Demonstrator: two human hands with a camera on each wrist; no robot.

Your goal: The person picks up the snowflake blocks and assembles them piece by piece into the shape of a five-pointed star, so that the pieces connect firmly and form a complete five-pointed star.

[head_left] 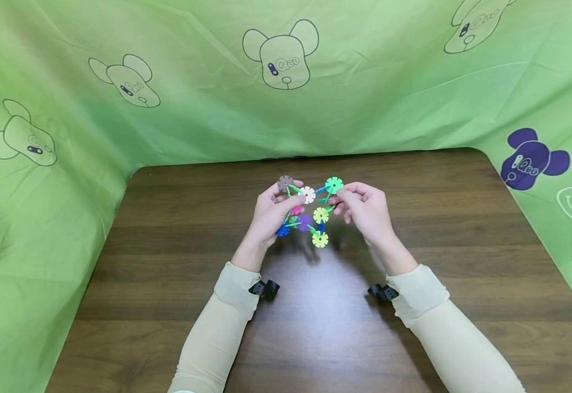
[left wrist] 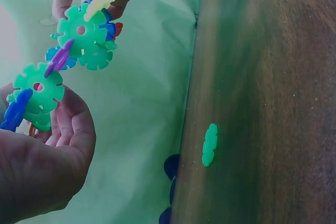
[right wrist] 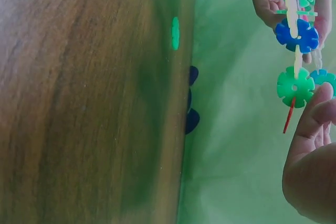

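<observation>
In the head view, both hands hold up a linked frame of plastic notched snowflake discs over the table. My left hand [head_left: 268, 214] grips its left side, thumb beside a white disc [head_left: 308, 195], with a brown disc [head_left: 285, 184] at the fingertips. A bright green disc [head_left: 334, 185] at the upper right corner is pinched by my right hand [head_left: 370, 212]. Along the lower edge sit a purple disc [head_left: 304, 222] and a yellow disc [head_left: 320, 239]. In the right wrist view, a blue disc [right wrist: 297, 35] and a red disc [right wrist: 289, 116], seen edge-on, join the chain.
A loose green disc [left wrist: 210, 145] lies on the brown wooden table [left wrist: 294, 103] in the left wrist view. Green cloth [head_left: 207, 120] printed with mouse heads hangs behind the table and along its sides. Each wrist wears a small black camera [head_left: 265, 289].
</observation>
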